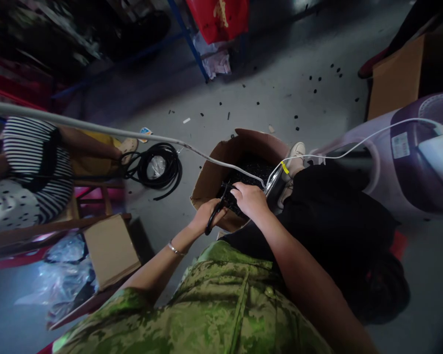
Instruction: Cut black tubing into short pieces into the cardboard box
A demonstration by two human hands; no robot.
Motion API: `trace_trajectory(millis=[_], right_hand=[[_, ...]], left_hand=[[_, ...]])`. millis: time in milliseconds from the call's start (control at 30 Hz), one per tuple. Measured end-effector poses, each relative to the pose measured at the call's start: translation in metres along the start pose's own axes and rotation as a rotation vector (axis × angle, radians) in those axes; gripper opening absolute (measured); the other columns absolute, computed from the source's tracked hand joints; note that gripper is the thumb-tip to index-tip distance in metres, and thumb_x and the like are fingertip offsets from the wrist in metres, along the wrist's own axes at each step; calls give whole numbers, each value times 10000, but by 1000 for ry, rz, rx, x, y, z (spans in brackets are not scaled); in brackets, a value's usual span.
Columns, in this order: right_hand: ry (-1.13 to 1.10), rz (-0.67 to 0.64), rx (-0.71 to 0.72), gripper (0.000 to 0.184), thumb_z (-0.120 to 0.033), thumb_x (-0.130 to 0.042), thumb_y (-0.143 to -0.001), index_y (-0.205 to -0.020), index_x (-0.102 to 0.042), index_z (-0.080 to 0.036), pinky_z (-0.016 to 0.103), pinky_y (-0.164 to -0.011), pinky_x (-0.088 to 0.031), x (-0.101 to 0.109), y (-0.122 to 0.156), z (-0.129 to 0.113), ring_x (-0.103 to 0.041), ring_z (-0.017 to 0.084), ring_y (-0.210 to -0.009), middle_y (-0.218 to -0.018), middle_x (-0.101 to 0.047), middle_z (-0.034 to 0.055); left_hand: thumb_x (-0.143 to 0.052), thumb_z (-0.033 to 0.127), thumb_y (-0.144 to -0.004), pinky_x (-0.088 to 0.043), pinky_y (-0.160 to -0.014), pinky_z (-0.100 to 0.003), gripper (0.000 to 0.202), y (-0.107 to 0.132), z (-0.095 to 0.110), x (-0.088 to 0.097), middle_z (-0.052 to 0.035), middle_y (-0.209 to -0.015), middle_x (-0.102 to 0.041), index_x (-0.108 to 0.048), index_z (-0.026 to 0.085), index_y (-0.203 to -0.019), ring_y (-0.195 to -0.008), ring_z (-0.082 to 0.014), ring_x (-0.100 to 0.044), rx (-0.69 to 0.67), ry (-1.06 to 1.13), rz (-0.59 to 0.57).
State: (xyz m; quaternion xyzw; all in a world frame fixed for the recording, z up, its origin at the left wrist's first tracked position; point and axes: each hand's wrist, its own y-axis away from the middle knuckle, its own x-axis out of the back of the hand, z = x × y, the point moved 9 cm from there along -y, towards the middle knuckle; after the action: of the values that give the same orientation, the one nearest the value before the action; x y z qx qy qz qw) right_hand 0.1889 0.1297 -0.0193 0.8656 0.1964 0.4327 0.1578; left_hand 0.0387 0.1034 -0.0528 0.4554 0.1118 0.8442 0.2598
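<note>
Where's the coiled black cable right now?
In the head view, the coiled black cable lies on the grey floor, left of the open brown cardboard box.

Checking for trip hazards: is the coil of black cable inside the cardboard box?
No, the coil lies on the floor, apart from the cardboard box.

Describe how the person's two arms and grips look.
The left grip has no glove; a slim silver-coloured bangle circles that wrist, and a green camouflage sleeve covers the upper arm. The right grip is gloveless too, with no sleeve or jewellery visible on that arm.
</note>
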Motion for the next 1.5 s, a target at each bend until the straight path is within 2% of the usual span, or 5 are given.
trace_trajectory(millis=[233, 400, 900, 1233, 1500], right_hand=[[-4, 2, 37, 352, -311, -426, -1038, -1266, -679, -223, 287, -944, -465, -4, -5, 1, -664, 217, -1131, -1227, -728, 76], [-47, 3, 61, 364, -325, -446, -1029, -1329, -645, -274, 296, -969, -469, -6, -3, -2, -657, 210, -1157, -1273, -717, 47], [-79, -23, 53, 370, -432, -434, -1027, -1269, -686, -308, 296, -917, -491, -11, -4, -1, -681, 216, -1115, -1206, -749, 32], [49, -135, 62, 355, -393, -394, -1036, -1199, -689, -281, 312, -827, -490, -22, -5, -5, -692, 232, -1046, -1126, -757, 67], [44, -113, 63, 362, -372, -381, -1040, -1217, -679, -269, 304, -842, -486, -18, -5, -7, -687, 227, -1062, -1154, -748, 71]], left_hand=[[-540, 345, -886, -537, -838, -333, 250, 2, -2, 2, -115, -1001, -736, -688, 168, -981, -939, -259, -705, 7, -81, 1], [-581, 326, -873, -537, -831, -329, 235, 1, -10, 1, -116, -1029, -736, -692, 173, -1013, -954, -267, -709, 37, -135, 29], [-580, 298, -864, -546, -820, -326, 221, -1, -7, 5, -107, -987, -737, -698, 174, -1004, -923, -260, -708, 23, -151, 53], [-522, 230, -858, -556, -889, -368, 209, 1, -14, -8, -119, -1008, -733, -674, 176, -990, -957, -272, -702, 26, -146, -37], [-524, 246, -867, -554, -916, -377, 226, -4, -17, -9, -131, -1062, -723, -660, 169, -1030, -996, -280, -702, 59, -162, -52]])
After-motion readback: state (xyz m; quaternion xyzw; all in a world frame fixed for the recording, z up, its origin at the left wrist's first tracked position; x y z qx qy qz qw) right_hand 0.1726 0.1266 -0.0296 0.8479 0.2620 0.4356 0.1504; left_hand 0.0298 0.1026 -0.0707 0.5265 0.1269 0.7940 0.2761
